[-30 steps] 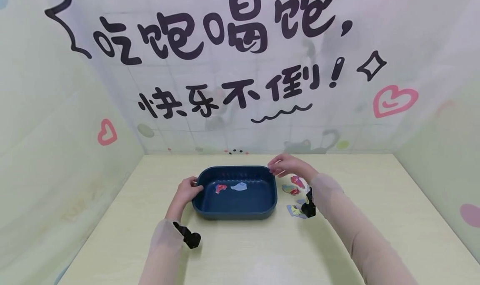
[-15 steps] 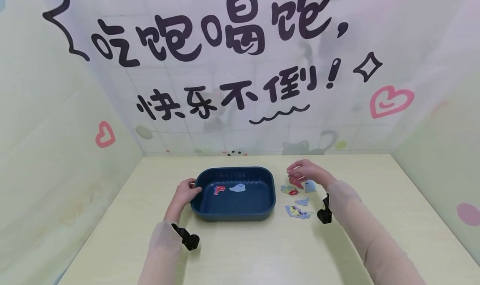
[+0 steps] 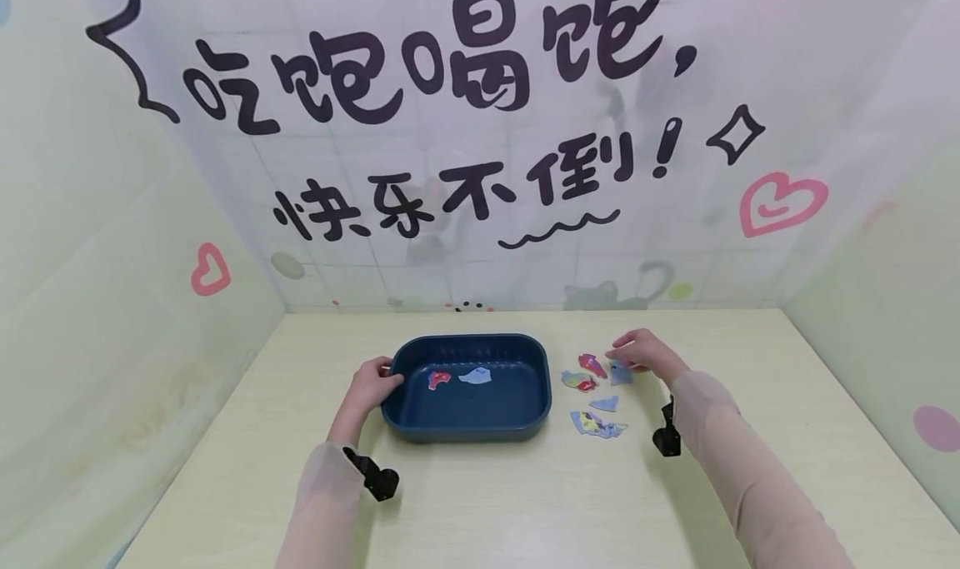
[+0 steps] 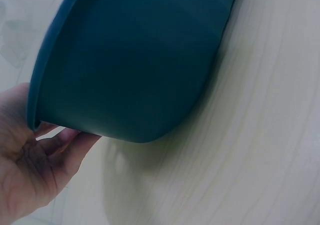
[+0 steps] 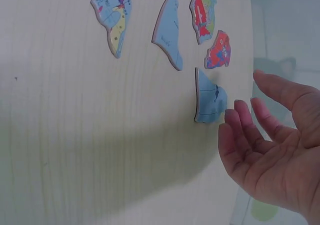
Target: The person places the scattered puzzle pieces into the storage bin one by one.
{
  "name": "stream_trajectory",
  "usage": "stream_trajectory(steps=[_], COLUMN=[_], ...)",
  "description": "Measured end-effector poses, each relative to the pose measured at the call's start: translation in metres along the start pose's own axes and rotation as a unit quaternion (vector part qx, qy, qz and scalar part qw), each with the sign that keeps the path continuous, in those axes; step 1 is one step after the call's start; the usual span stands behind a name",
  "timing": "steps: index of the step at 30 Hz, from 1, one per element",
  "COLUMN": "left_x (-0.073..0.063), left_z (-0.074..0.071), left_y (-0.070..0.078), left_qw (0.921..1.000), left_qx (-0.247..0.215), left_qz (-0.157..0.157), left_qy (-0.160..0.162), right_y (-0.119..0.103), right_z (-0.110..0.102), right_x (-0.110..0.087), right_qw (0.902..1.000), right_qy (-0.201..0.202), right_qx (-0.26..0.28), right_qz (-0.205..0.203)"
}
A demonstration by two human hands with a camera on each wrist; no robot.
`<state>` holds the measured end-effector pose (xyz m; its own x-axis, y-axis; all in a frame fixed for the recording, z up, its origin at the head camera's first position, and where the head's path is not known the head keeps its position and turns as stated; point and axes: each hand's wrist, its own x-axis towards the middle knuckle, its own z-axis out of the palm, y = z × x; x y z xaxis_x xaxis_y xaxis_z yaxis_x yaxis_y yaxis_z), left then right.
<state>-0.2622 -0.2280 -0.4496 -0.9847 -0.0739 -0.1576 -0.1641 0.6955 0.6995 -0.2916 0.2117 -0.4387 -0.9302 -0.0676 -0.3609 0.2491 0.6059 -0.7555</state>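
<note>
A dark blue rectangular basin [image 3: 467, 431] stands on the table. My left hand [image 3: 371, 388] grips its left rim; in the left wrist view the fingers [image 4: 75, 152] reach beneath that rim outside the wall. Inside lie a red puzzle piece [image 3: 439, 380] and a pale blue one [image 3: 476, 376]. To the right, my right hand [image 3: 649, 354] hovers with bent, loose fingers beside a blue puzzle piece [image 5: 210, 99]. Nothing is held in it, and the thumb stands apart from the fingertips. A red piece [image 5: 218, 50] and a red-green piece [image 5: 202, 14] lie close by.
A narrow blue piece [image 3: 604, 403] and a blue-yellow piece [image 3: 597, 424] lie nearer the front, right of the basin. Printed cloth walls [image 3: 480, 261] enclose the table [image 3: 480, 511] at the back and both sides. Each wrist carries a small black camera [image 3: 381, 479].
My right hand has moved right, away from the basin's back right corner and past the red piece, to the blue piece. The left hand keeps its grip on the basin.
</note>
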Motion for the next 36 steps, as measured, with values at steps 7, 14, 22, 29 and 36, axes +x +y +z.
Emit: stream_trajectory(steps=[7,14,22,29,36], left_x=[0.000,-0.002,-0.003,-0.002,-0.002], left_z=[-0.001,-0.001,-0.001,0.000,0.000], left_y=[0.001,0.000,0.001,0.002,0.001], left_qw=[1.0000,1.0000,0.9999,0.9999,0.9999], left_qx=[-0.003,-0.004,-0.010,-0.011,-0.013], left_qz=[-0.003,0.000,0.000,-0.005,-0.006], left_qy=[-0.002,0.001,-0.004,-0.004,-0.002], right_y=[0.004,0.000,-0.001,-0.004,0.000], right_z=[0.006,0.018,0.025,0.023,0.025], right_x=[-0.002,-0.010,-0.007,-0.007,0.004], right_qw=[0.9961,0.9881,0.9817,0.9840,0.9895], right_qy=[0.055,0.084,0.092,0.082,0.073], right_qx=[-0.065,-0.124,-0.153,-0.146,-0.098], right_qz=[0.024,0.033,0.066,0.063,0.077])
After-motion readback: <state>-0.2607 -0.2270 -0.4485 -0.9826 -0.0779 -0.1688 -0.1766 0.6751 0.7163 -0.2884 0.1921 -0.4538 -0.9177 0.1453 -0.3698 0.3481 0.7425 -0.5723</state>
